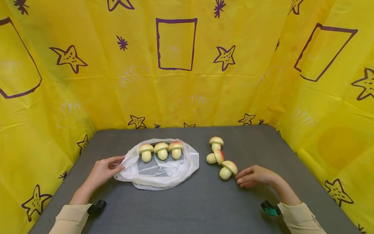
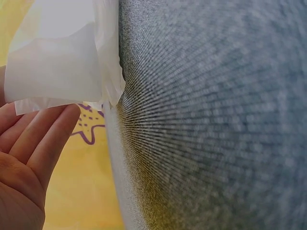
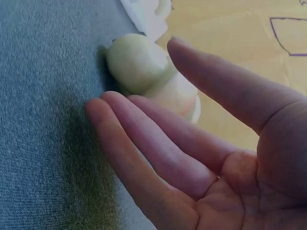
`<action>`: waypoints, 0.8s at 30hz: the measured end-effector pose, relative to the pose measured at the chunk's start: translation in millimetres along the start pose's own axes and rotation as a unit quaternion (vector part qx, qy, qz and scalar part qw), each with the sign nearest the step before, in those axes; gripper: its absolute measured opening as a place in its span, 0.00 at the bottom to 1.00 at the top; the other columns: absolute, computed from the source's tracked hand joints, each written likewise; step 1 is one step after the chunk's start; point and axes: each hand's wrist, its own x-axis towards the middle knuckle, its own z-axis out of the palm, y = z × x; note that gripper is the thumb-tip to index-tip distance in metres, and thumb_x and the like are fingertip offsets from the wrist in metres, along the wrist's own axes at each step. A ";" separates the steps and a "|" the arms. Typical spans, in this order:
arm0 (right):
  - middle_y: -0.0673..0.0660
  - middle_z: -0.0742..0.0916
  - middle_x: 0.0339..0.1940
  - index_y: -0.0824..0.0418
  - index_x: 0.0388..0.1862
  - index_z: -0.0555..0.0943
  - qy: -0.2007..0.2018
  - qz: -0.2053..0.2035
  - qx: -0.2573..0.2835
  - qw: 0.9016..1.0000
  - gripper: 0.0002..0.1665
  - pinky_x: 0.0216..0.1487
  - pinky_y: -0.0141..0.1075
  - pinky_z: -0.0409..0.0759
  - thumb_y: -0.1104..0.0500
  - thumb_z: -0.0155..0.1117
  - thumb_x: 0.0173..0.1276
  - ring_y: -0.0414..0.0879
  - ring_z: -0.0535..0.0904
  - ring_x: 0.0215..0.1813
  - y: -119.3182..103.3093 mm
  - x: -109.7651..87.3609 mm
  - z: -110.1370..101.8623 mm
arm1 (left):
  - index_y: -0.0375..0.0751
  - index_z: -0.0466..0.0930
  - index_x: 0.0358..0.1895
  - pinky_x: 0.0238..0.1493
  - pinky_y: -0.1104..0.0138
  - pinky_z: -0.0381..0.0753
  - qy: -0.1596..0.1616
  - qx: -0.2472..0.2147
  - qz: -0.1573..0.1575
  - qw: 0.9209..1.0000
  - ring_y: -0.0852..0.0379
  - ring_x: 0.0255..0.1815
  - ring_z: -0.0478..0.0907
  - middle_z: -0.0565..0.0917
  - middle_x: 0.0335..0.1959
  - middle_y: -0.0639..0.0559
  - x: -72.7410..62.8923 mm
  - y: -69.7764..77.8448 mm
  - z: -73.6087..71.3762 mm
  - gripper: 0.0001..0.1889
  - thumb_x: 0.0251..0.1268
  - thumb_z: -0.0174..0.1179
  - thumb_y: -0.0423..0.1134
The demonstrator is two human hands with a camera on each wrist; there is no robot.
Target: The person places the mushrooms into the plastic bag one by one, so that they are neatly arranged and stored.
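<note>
My left hand (image 1: 105, 170) pinches the left edge of a white plastic bag (image 1: 157, 185), which lies with its mouth spread wide. In the left wrist view the bag's edge (image 2: 53, 72) is between thumb and fingers. Three toy mushrooms (image 1: 161, 150) with yellow-red caps sit in a row inside the bag's far part. To the right, three more lie on the table, the nearest mushroom (image 1: 229, 169) tilted. My right hand (image 1: 257, 176) is beside it, fingers extended and thumb apart in the right wrist view, where that mushroom (image 3: 136, 62) appears just past the fingertips.
A dark grey table (image 1: 187, 211) carries everything. Yellow cloth walls (image 1: 187, 97) with drawn stars and frames rise along its back and both sides. The other two loose mushrooms, one upright (image 1: 216, 142) and one on its side (image 1: 216, 157), touch each other behind the nearest one.
</note>
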 end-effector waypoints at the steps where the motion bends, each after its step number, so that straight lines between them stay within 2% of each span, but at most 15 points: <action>1: 0.64 0.87 0.46 0.77 0.56 0.75 0.000 0.000 0.003 1.000 0.27 0.49 0.43 0.83 0.58 0.63 0.66 0.51 0.85 0.47 0.7 0.1 -0.6 | 0.40 0.80 0.55 0.38 0.69 0.84 0.000 -0.001 0.000 1.000 0.53 0.40 0.85 0.85 0.48 0.42 0.0 0.1 0.0 0.24 0.56 0.68 0.45; 7: 0.65 0.84 0.51 0.78 0.60 0.71 0.010 0.006 0.028 1.000 0.31 0.51 0.41 0.82 0.58 0.65 0.64 0.49 0.84 0.49 3.1 0.6 -3.2 | 0.40 0.80 0.55 0.38 0.69 0.84 0.001 -0.002 0.001 1.000 0.53 0.40 0.85 0.85 0.48 0.42 0.1 0.4 0.1 0.23 0.56 0.68 0.44; 11: 0.62 0.85 0.49 0.78 0.62 0.68 0.022 0.006 0.037 0.999 0.35 0.50 0.39 0.82 0.57 0.66 0.64 0.46 0.84 0.47 3.2 3.3 -1.3 | 0.40 0.80 0.55 0.38 0.69 0.84 0.001 -0.002 0.000 1.000 0.53 0.40 0.85 0.85 0.48 0.43 -0.2 -0.1 0.2 0.24 0.56 0.68 0.45; 16: 0.57 0.86 0.45 0.78 0.63 0.66 0.046 0.010 0.026 0.999 0.37 0.50 0.40 0.82 0.55 0.66 0.64 0.46 0.84 0.46 2.5 8.1 2.9 | 0.40 0.80 0.55 0.38 0.70 0.84 0.003 -0.005 0.002 1.000 0.54 0.40 0.85 0.85 0.48 0.42 -1.3 -0.8 0.5 0.23 0.55 0.69 0.44; 24: 0.59 0.84 0.50 0.76 0.62 0.68 0.088 0.032 -0.008 0.996 0.37 0.49 0.43 0.83 0.53 0.66 0.63 0.49 0.83 0.49 1.9 17.4 8.7 | 0.41 0.80 0.55 0.38 0.72 0.83 0.002 -0.011 0.002 1.000 0.57 0.40 0.85 0.85 0.49 0.43 -2.0 -3.2 -0.2 0.24 0.56 0.68 0.45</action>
